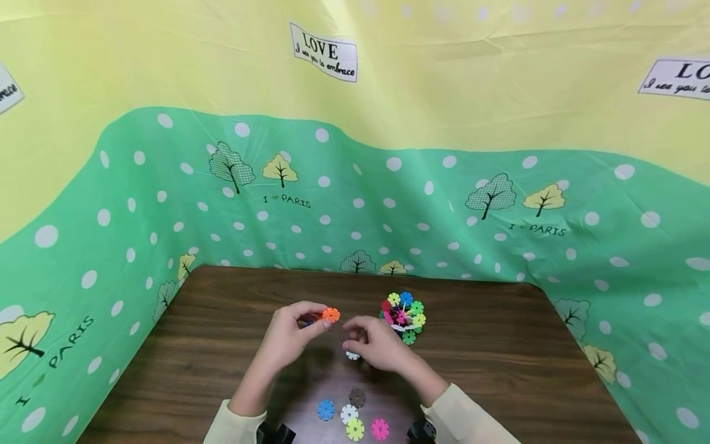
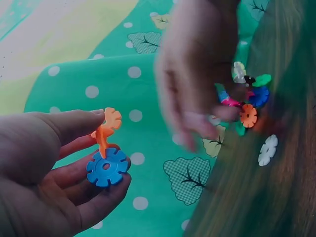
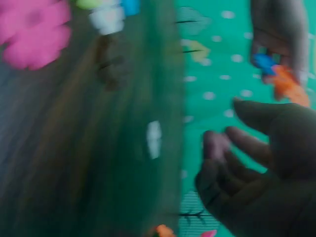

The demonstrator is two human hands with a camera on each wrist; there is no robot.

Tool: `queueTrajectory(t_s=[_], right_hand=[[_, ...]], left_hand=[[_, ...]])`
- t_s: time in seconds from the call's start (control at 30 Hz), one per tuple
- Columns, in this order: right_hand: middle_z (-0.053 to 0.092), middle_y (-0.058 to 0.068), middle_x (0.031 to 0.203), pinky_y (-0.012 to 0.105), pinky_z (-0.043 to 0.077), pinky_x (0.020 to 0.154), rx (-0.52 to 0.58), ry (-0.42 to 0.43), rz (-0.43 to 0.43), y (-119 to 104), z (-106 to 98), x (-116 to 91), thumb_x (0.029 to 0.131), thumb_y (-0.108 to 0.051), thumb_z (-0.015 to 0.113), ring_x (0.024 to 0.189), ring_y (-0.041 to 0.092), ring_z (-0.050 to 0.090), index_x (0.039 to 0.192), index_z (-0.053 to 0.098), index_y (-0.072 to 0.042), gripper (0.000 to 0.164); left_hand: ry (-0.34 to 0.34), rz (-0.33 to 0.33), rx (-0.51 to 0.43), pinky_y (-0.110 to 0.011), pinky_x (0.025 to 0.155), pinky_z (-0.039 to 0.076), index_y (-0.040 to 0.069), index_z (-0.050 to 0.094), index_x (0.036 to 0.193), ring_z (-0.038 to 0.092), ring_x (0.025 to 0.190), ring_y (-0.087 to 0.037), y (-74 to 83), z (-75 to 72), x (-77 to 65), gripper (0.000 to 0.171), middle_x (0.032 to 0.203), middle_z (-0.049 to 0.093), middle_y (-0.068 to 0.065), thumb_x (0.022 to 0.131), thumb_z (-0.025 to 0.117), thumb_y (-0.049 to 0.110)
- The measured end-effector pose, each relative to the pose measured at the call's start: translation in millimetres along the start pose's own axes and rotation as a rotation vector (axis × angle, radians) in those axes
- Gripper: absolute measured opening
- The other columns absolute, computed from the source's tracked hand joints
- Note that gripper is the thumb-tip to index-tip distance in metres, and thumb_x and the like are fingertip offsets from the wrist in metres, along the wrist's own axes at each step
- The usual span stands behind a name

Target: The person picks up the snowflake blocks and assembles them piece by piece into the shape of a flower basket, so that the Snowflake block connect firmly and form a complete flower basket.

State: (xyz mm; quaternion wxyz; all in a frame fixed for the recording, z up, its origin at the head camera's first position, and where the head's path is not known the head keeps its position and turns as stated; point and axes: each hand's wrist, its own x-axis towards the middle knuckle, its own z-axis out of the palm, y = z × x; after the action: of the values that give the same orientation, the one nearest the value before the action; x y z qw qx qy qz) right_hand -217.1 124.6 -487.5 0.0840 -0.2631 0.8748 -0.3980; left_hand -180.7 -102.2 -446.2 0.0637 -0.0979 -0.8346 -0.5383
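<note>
In the head view my left hand (image 1: 285, 336) pinches a small joined piece of notched plastic snowflake discs. Orange discs (image 1: 331, 315) stand at its upper end, and a blue disc (image 2: 105, 167) is slotted in below, against the fingers in the left wrist view. My right hand (image 1: 378, 344) is just right of the piece, apart from it, with fingers loosely bent and nothing visible between them. It is blurred in the left wrist view. Below its fingers a white disc (image 1: 352, 356) lies on the table, partly covered in the head view.
A multicoloured cluster of joined discs (image 1: 402, 317) stands beyond my right hand on the dark wooden table (image 1: 222, 345). Near the front edge lie loose blue (image 1: 326, 410), brown (image 1: 357, 398), white (image 1: 349, 414), yellow (image 1: 355, 429) and pink discs (image 1: 379, 429). A green and yellow curtain (image 1: 355, 203) surrounds the table.
</note>
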Motion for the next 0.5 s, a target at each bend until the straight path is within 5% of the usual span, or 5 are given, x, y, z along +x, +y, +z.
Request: queueTrajectory(t_s=[0.2, 0.5], right_hand=[[0.068, 0.005, 0.107, 0.036, 0.055, 0.08, -0.256, -0.069, 0.079, 14.2, 13.2, -2.2, 0.088, -0.029, 0.081, 0.094, 0.016, 0.063, 0.118, 0.074, -0.006, 0.038], [0.064, 0.0, 0.093, 0.03, 0.049, 0.067, -0.347, -0.03, 0.083, 16.0, 19.1, -1.2, 0.082, -0.023, 0.087, 0.078, 0.01, 0.055, 0.102, 0.077, -0.011, 0.025]], left_hand=[[0.019, -0.04, -0.07, -0.027, 0.071, 0.057, 0.02, 0.079, 0.102, 0.069, 0.084, -0.014, 1.4, -2.4, -0.4, 0.015, 0.093, 0.075, 0.003, 0.088, 0.081, 0.015], [0.025, -0.032, -0.148, -0.026, 0.062, 0.055, 0.014, 0.079, 0.094, 0.069, 0.071, -0.015, 0.6, 0.3, -0.4, 0.004, 0.082, 0.075, -0.002, 0.09, 0.079, 0.014]])
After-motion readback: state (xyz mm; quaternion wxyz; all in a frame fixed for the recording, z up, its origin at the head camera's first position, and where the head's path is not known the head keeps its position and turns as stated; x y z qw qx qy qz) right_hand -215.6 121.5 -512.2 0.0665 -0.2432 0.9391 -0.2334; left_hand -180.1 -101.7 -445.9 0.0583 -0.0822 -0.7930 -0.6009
